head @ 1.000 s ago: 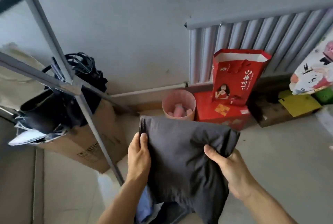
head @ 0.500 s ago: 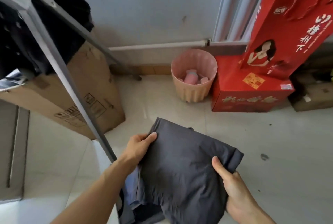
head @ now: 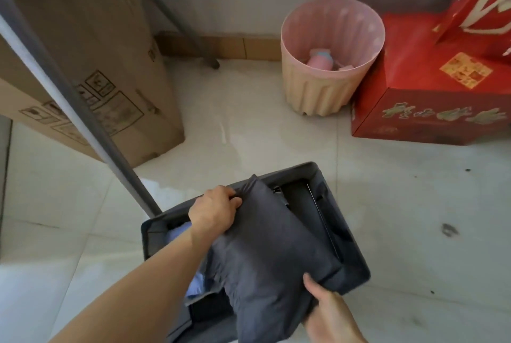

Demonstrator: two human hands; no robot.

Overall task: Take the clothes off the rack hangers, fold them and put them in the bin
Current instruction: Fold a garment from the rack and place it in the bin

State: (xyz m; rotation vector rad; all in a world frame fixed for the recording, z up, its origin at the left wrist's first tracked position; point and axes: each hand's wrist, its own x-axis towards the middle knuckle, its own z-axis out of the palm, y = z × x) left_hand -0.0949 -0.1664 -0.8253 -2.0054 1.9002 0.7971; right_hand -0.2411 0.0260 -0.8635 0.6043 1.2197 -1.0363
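Two holds secure the folded grey garment [head: 271, 254]: left hand [head: 213, 212] pinches the 11 o'clock corner, right hand [head: 330, 312] grips the 5 o'clock edge. Garment sits half inside the fabric bin [head: 352, 246]. Step: binning. Next, likely: lower flat, release.

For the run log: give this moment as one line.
phase: placing | left hand: grips grey garment, far corner | right hand: holds its near edge | position: over bin, unreleased

Matt grey cloth garment [head: 271, 248] is draping into a soft fabric bin [head: 357, 266], glossy floor tiles [head: 249, 127] gleaming beside plain cardboard [head: 96, 38].
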